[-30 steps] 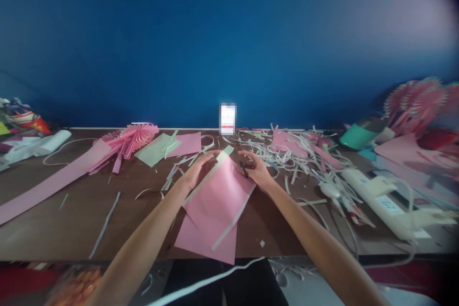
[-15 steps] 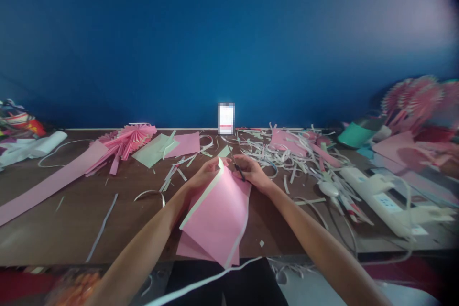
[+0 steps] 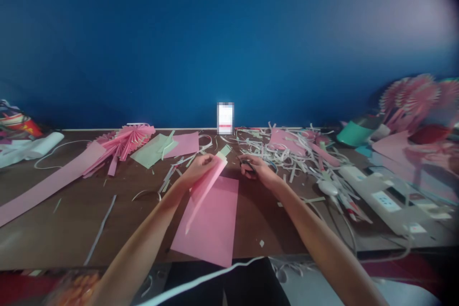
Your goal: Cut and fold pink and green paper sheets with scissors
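My left hand (image 3: 201,168) pinches a pink paper sheet (image 3: 205,190) near its upper corner. The held sheet is tilted nearly edge-on, with a whitish strip at its top end. Beneath it, a second pink sheet (image 3: 213,229) lies flat on the table. My right hand (image 3: 263,172) is closed around a pair of dark-handled scissors (image 3: 248,166), a short way right of the held sheet and apart from it. The scissors' blades are hard to make out.
White paper offcuts (image 3: 258,146) lie heaped at the back right. A power strip (image 3: 382,201) with cables is on the right. Pleated pink paper (image 3: 134,138) and a pale green sheet (image 3: 154,150) lie at the back left. A phone-like bright screen (image 3: 225,118) stands against the blue wall.
The held pink sheet has swung up and left from facing me to nearly edge-on, uncovering the sheet below. My right hand and the scissors have moved away from it, slightly right.
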`<state>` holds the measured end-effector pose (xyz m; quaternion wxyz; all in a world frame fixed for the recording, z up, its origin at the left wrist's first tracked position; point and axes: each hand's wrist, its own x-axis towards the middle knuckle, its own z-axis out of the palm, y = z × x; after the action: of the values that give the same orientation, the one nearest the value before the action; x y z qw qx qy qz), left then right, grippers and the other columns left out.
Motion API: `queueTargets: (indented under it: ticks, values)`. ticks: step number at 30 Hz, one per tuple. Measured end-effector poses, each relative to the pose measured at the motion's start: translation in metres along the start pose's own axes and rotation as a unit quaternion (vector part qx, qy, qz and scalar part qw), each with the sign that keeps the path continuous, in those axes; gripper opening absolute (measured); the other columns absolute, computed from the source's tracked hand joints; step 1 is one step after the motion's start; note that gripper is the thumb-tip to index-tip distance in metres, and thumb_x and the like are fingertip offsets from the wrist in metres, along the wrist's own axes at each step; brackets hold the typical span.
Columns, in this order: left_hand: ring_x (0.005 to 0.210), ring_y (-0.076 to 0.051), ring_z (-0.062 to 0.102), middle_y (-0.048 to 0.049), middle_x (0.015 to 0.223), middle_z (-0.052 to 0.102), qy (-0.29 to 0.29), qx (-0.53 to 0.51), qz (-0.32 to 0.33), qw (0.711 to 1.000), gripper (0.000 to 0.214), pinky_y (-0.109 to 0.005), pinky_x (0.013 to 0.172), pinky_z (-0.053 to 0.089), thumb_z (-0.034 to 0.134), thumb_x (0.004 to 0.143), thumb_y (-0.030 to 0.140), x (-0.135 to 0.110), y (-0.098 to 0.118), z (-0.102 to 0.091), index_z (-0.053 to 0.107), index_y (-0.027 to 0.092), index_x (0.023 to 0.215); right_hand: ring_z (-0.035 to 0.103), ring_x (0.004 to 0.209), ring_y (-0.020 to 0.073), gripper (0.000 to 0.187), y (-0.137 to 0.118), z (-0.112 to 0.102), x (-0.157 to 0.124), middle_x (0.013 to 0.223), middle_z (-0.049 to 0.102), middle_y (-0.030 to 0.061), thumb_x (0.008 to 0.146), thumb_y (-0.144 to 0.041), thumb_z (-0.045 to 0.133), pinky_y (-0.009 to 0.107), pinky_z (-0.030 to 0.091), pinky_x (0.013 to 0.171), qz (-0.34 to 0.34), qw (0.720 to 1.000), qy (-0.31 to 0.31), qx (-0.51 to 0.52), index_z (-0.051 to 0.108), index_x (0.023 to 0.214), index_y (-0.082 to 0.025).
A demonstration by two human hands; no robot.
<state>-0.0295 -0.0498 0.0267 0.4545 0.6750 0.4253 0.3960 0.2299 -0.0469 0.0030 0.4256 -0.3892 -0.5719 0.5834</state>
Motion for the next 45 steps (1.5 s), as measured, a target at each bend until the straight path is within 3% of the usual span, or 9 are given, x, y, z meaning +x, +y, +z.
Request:
queueTargets:
  ticks: [2,5,10,15,19,23,31,37,45]
  values:
    - [0.077,-0.019,0.058,-0.0056,0.084,0.065,-0.008,0.033,0.018,0.999,0.034,-0.029,0.067,0.044,0.052,0.082,0.046,0.017,-0.007,0.001,0.066,0.016,0.089,0.044,0.046,0.0079,0.040,-0.001,0.000,-0.001,0.064,0.056,-0.0011,0.075,-0.041,0.065,0.019,0.020,0.039,0.015,1.000,-0.013,-0.011,0.058,0.106,-0.018]
    - [0.078,-0.019,0.057,-0.0043,0.083,0.065,0.007,0.057,0.017,0.998,0.033,-0.027,0.067,0.042,0.050,0.083,0.047,0.029,-0.014,0.003,0.065,0.017,0.085,0.043,0.046,0.0075,0.037,-0.002,0.003,-0.002,0.062,0.055,-0.0020,0.073,-0.041,0.067,0.019,0.021,0.040,0.019,0.999,-0.037,-0.022,0.060,0.101,-0.017]
    - [0.083,-0.020,0.058,-0.0042,0.088,0.065,0.005,0.044,0.011,0.999,0.031,-0.028,0.073,0.042,0.052,0.082,0.046,0.024,-0.017,0.005,0.066,0.019,0.086,0.038,0.046,0.0060,0.038,-0.005,0.004,-0.004,0.058,0.050,-0.0042,0.072,-0.040,0.068,0.020,0.027,0.043,0.016,0.997,-0.068,-0.028,0.060,0.101,-0.015]
    - [0.086,-0.021,0.058,-0.0031,0.091,0.066,0.027,0.030,-0.024,0.999,0.033,-0.029,0.074,0.042,0.051,0.082,0.048,0.024,-0.019,0.009,0.067,0.020,0.087,0.043,0.052,0.0064,0.036,-0.001,0.000,-0.001,0.070,0.056,-0.0015,0.073,-0.040,0.069,0.020,0.033,0.048,0.015,0.993,-0.086,-0.084,0.060,0.098,-0.016]
    - [0.090,-0.022,0.058,-0.0019,0.095,0.066,0.075,0.014,-0.032,0.997,0.031,-0.028,0.076,0.041,0.054,0.081,0.048,0.024,-0.019,0.011,0.067,0.021,0.089,0.055,0.071,0.0129,0.036,0.004,-0.003,0.000,0.085,0.062,0.0032,0.073,-0.040,0.070,0.023,0.041,0.061,-0.014,0.990,-0.080,-0.112,0.063,0.099,-0.016]
    - [0.087,-0.020,0.057,-0.0014,0.090,0.066,0.074,-0.003,-0.027,0.997,0.031,-0.028,0.075,0.041,0.054,0.081,0.047,0.024,-0.019,0.013,0.067,0.020,0.086,0.058,0.083,0.0176,0.033,0.006,-0.003,0.000,0.091,0.064,0.0051,0.074,-0.039,0.070,0.027,0.044,0.072,-0.028,0.988,-0.093,-0.119,0.065,0.098,-0.016]
    - [0.084,-0.019,0.057,-0.0019,0.086,0.065,0.067,0.010,0.006,0.998,0.029,-0.027,0.074,0.041,0.052,0.082,0.044,0.024,-0.025,0.018,0.066,0.018,0.084,0.060,0.082,0.0180,0.034,0.007,-0.001,0.000,0.090,0.066,0.0049,0.071,-0.037,0.072,0.028,0.045,0.072,-0.017,0.987,-0.092,-0.131,0.065,0.098,-0.016]
    - [0.073,-0.016,0.056,-0.0012,0.080,0.063,0.040,0.020,0.013,0.999,0.025,-0.025,0.065,0.041,0.052,0.082,0.039,0.023,-0.025,0.017,0.065,0.018,0.085,0.060,0.080,0.0167,0.031,0.008,0.006,0.001,0.088,0.065,0.0044,0.073,-0.037,0.070,0.026,0.044,0.070,-0.018,0.986,-0.094,-0.138,0.065,0.095,-0.016]
    - [0.075,-0.016,0.056,-0.0019,0.080,0.063,0.035,0.027,0.028,0.999,0.027,-0.025,0.067,0.041,0.051,0.084,0.040,0.025,-0.028,0.015,0.065,0.017,0.085,0.060,0.078,0.0163,0.034,0.009,0.009,0.001,0.085,0.065,0.0033,0.071,-0.039,0.072,0.025,0.044,0.068,-0.010,0.988,-0.083,-0.133,0.065,0.094,-0.015]
